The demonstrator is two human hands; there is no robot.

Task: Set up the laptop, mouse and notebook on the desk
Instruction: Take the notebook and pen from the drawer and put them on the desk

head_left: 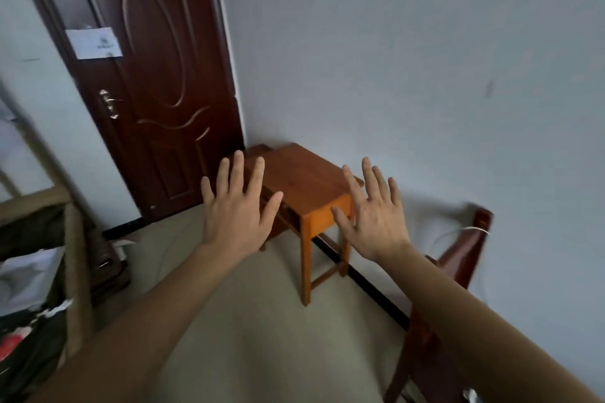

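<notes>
Both hands are lifted in the air before the person, the left hand [237, 209] and the right hand [371, 216], backs toward the camera, all fingers straight and spread. They grasp nothing and touch nothing. Behind them, further in the room, stands the small orange-brown wooden bench [304, 180], placed against the pale wall near the dark brown panelled door [157, 75]. I cannot find the laptop, the mouse or the notebook anywhere in view; none of the 3 lies on the bench top, as far as the hands leave it visible. So the task seems to be at its very start, with 0 of 3 things placed. What is left, I judge, is to fetch each thing and put it on the bench. A reddish-brown wooden chair [458, 258] stands at the right, near the wall.
</notes>
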